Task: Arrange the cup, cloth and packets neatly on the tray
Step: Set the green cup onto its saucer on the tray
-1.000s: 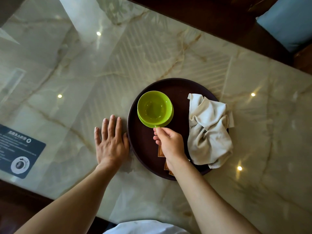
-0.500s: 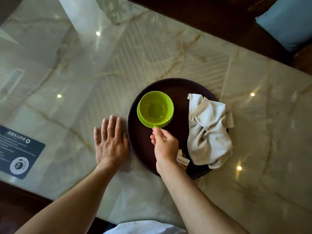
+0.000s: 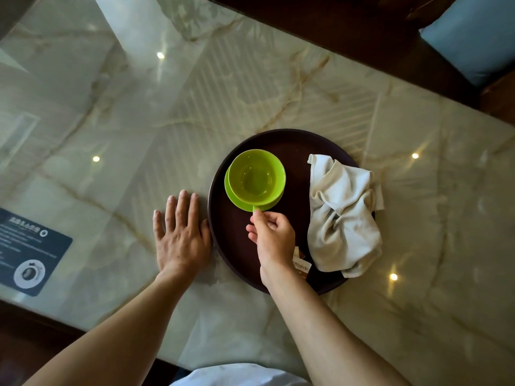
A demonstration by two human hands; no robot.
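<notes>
A round dark tray [image 3: 237,246] lies on the marble table. On its left half stands an empty lime-green cup [image 3: 256,176] on a matching saucer [image 3: 237,199], handle pointing toward me. My right hand [image 3: 274,238] pinches that handle. A crumpled off-white cloth [image 3: 344,218] covers the tray's right side and hangs over its rim. Brown and white packets [image 3: 301,264] peek out beside my right wrist, partly hidden by it. My left hand [image 3: 181,235] lies flat on the table, fingers spread, its edge touching the tray's left rim.
The glossy marble table [image 3: 139,135] mirrors ceiling lights. A dark blue printed card [image 3: 30,252] lies at its near left edge. A blue cushion [image 3: 473,37] sits on dark wooden seating past the far right edge.
My right hand has slid left along the tray, still at the cup handle, uncovering the packets' white label by my wrist. The left hand has stayed put.
</notes>
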